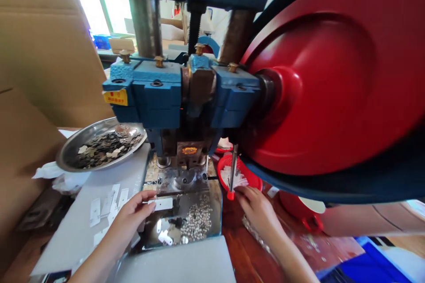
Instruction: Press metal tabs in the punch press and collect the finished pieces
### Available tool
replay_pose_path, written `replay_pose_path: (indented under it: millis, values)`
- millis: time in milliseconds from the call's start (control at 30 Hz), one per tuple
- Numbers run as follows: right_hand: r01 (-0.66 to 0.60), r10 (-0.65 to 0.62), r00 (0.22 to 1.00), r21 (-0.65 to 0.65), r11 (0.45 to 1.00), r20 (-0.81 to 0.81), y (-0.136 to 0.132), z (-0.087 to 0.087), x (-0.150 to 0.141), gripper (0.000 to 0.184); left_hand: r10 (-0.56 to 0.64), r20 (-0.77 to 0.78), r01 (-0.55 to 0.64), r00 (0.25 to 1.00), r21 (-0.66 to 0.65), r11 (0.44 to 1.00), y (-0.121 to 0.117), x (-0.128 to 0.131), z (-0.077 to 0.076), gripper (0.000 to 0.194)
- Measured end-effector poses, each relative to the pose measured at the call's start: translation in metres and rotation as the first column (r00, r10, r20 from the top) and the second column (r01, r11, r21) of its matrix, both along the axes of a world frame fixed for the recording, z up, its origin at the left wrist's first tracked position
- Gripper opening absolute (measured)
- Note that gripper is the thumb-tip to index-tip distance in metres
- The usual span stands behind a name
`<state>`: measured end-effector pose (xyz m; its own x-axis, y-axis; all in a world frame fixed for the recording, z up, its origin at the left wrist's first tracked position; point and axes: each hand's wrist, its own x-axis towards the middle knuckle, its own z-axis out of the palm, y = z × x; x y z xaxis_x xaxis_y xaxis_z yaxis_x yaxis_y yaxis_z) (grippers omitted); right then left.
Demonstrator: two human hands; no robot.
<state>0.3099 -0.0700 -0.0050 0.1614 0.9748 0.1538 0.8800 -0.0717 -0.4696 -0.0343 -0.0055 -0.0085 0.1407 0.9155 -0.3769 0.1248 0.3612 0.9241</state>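
Note:
My left hand (pixel 137 210) is closed in a pinch on the left end of a small flat metal plate (pixel 163 204). The plate lies level just in front of the die block (pixel 182 180) of a blue press (pixel 156 97). My right hand (pixel 257 205) has its fingers closed at the red knob of a metal lever (pixel 233 170) that hangs from the press. On the press bed in front of the die sits a heap of small shiny metal pieces (pixel 197 221). Several cut plates (pixel 164 237) lie left of the heap.
A steel bowl (pixel 71 166) of flat metal scraps stands on the left. More plates (pixel 95 212) rest on a grey board (pixel 69 239). A big red flywheel (pixel 332 97) fills the right. Behind the lever stands a red basket (pixel 254 181) with pale strips. Cardboard (pixel 40 44) rises on the left.

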Motion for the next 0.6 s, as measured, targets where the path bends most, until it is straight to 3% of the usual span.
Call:
replay_pose_path:
  millis: [133,233,367,600]
  values:
    - [0.016,-0.004,0.992,-0.095,0.995,0.126,0.015,-0.001,0.026,0.033,0.028,-0.020,-0.029,0.999,-0.037,0.999,0.000,-0.004,-0.004,0.053]
    - [-0.047,0.087,0.977,-0.206,0.977,0.192,0.011,-0.005,0.021,0.029,0.046,-0.047,-0.049,0.998,-0.058,0.997,-0.001,-0.008,-0.009,0.058]
    - [-0.045,0.086,0.966,-0.170,0.984,0.245,-0.004,-0.012,0.007,0.035,0.016,-0.080,-0.022,0.997,-0.077,0.997,-0.003,-0.014,-0.021,0.062]
    - [-0.048,0.061,0.994,-0.146,0.988,0.089,-0.008,0.000,0.022,0.039,-0.030,-0.132,0.027,0.991,-0.028,0.999,0.006,-0.026,-0.039,0.064]
